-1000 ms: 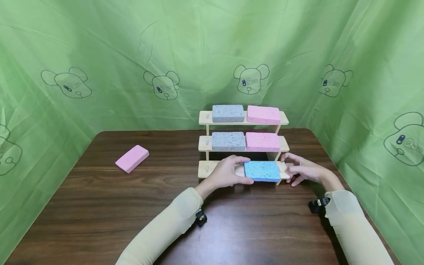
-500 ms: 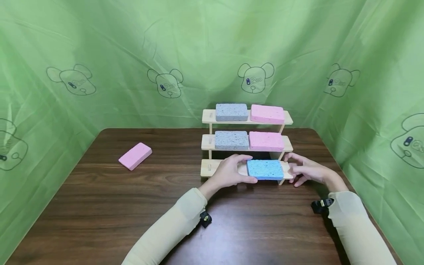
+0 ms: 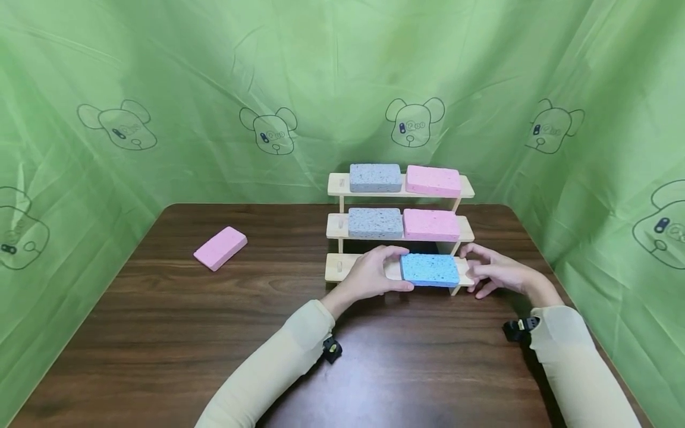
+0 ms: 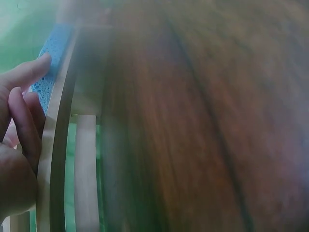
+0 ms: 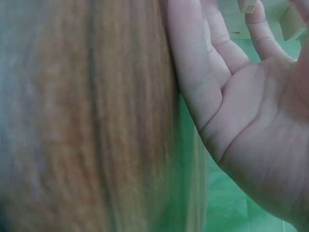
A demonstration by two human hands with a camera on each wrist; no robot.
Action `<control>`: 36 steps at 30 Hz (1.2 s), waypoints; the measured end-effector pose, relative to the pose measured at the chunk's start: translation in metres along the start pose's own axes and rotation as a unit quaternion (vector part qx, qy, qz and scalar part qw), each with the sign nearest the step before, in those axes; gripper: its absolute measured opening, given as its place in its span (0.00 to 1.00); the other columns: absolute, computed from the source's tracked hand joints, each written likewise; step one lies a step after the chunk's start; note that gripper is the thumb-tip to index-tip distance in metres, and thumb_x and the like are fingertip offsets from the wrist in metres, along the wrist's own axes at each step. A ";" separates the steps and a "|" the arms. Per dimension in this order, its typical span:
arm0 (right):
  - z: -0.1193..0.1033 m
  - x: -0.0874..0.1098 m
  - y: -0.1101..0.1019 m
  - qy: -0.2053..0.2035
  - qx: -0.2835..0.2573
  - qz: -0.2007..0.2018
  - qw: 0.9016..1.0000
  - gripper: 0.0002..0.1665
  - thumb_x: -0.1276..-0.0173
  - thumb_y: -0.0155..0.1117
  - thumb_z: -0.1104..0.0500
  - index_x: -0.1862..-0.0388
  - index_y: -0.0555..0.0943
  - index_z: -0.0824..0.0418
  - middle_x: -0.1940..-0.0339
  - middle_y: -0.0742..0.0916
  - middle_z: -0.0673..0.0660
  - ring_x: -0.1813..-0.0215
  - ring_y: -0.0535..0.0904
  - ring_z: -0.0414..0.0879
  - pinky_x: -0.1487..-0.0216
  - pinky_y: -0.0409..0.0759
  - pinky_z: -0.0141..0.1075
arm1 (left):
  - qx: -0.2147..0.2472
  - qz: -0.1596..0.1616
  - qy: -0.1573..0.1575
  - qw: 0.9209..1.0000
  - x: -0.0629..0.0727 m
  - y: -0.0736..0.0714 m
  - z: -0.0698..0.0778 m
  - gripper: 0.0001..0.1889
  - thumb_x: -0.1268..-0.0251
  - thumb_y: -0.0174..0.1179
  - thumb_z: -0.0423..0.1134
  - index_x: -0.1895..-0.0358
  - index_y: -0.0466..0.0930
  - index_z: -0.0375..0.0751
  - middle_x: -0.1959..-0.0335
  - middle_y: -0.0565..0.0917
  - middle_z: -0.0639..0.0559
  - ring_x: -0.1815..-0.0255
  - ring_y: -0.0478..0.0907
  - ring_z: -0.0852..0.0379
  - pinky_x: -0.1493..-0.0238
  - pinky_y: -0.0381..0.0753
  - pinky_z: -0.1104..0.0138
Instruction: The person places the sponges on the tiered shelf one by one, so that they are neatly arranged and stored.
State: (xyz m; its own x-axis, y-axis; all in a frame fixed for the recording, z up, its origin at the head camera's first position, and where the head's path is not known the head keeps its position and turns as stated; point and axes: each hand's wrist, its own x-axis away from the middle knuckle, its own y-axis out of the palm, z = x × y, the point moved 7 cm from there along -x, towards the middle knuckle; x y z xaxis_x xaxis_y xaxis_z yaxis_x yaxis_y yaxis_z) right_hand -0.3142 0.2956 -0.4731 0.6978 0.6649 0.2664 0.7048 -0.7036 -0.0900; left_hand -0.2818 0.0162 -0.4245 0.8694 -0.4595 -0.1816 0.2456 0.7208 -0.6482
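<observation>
A blue sponge (image 3: 430,269) lies on the right part of the bottom shelf of a three-tier wooden rack (image 3: 336,267). My left hand (image 3: 369,274) grips its left end, index finger at the back edge and thumb at the front. In the left wrist view the thumb lies along the sponge's (image 4: 57,46) side, with other fingers bent against the shelf edge (image 4: 50,159). At the right end of that shelf is my right hand (image 3: 497,273), its relaxed fingers touching the wood. The right wrist view shows the bare palm (image 5: 256,106) and spread fingers.
Above, the middle and top tiers each bear a grey sponge (image 3: 376,222) and a pink sponge (image 3: 431,224). Another pink sponge (image 3: 220,248) lies on the dark wooden table (image 3: 257,321) to the left. Green curtains (image 3: 321,71) hang behind and at both sides.
The whole view has shifted slightly as the head camera moved. Both hands keep their places at the sponge and the shelf end; the blue sponge stays on the bottom shelf.
</observation>
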 end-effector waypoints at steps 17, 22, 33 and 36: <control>0.000 0.001 -0.001 0.007 0.005 0.000 1.000 0.21 0.24 0.49 0.68 0.38 0.60 0.53 0.54 0.83 0.64 0.60 0.84 0.58 0.64 0.87 0.54 | 0.178 -0.092 0.052 0.978 0.026 -0.026 0.006 0.28 0.40 0.75 0.38 0.36 0.78 0.43 0.38 0.77 0.50 0.52 0.86 0.48 0.52 0.85 0.62; -0.001 0.000 0.000 0.006 0.002 0.002 1.000 0.21 0.24 0.49 0.69 0.39 0.61 0.52 0.55 0.82 0.64 0.60 0.84 0.57 0.64 0.87 0.54 | 0.171 -0.080 0.078 0.979 0.047 -0.066 0.009 0.25 0.40 0.74 0.33 0.39 0.79 0.39 0.41 0.80 0.47 0.45 0.81 0.41 0.48 0.84 0.57; 0.000 -0.002 -0.001 0.005 -0.006 -0.006 1.000 0.20 0.24 0.49 0.69 0.40 0.61 0.52 0.54 0.83 0.64 0.60 0.84 0.58 0.64 0.87 0.53 | 0.114 0.070 0.023 0.991 0.105 -0.172 -0.057 0.28 0.45 0.78 0.35 0.40 0.79 0.43 0.42 0.83 0.51 0.41 0.79 0.50 0.37 0.76 0.52; 0.001 -0.002 -0.001 0.005 -0.007 -0.007 1.000 0.20 0.24 0.49 0.69 0.40 0.61 0.52 0.54 0.83 0.63 0.60 0.84 0.57 0.64 0.87 0.53 | 0.111 0.122 -0.001 0.986 0.122 -0.197 -0.082 0.30 0.46 0.77 0.33 0.38 0.77 0.40 0.40 0.82 0.48 0.40 0.78 0.51 0.36 0.74 0.52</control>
State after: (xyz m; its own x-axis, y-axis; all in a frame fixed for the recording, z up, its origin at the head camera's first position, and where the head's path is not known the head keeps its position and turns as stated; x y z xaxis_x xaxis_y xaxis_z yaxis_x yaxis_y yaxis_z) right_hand -0.3161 0.2954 -0.4739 0.6872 0.6718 0.2766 0.7121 -0.6983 -0.0732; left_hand -0.2592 -0.2243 -0.3790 0.9151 -0.2574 -0.3103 0.1167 0.9058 -0.4073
